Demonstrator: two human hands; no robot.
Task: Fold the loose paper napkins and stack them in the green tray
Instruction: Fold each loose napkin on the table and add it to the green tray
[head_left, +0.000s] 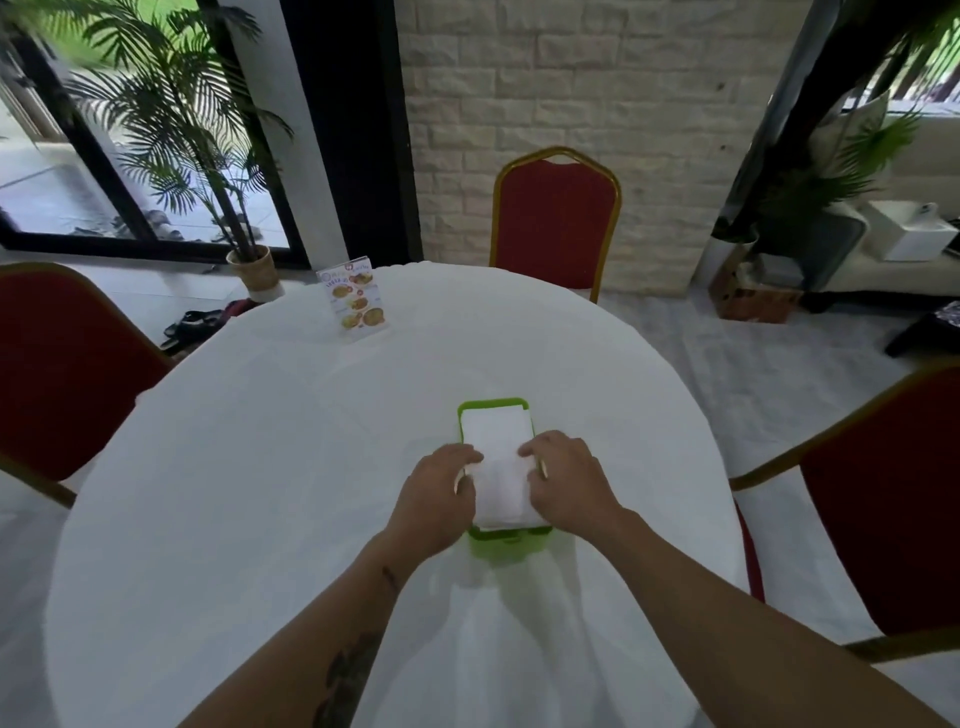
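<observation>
- A person's two hands meet over a green tray (511, 543) on a round table draped in a white tablecloth (260, 467), seen from the head camera.
- A stack of white folded napkins (497, 457) sits inside the tray, rising above its rim and filling it from the near wall to the far one.
- The left hand (436, 499) rests against the left side of the stack, fingers curled with the tips touching the top napkin; whether they pinch the paper cannot be told.
- The right hand (566, 480) rests against the right side of the stack, fingers bent with the tips on the top napkin; its grip likewise cannot be told.
- The tray stands near the middle of the table, toward the person's side.
- A menu card (354, 299) stands upright near the far left edge of the table, well apart from the tray.
- Red chairs with gold frames ring the table, one (556, 218) at the far side against a pale brick wall.
- A potted palm (171, 114) stands by the glass door at far left.
</observation>
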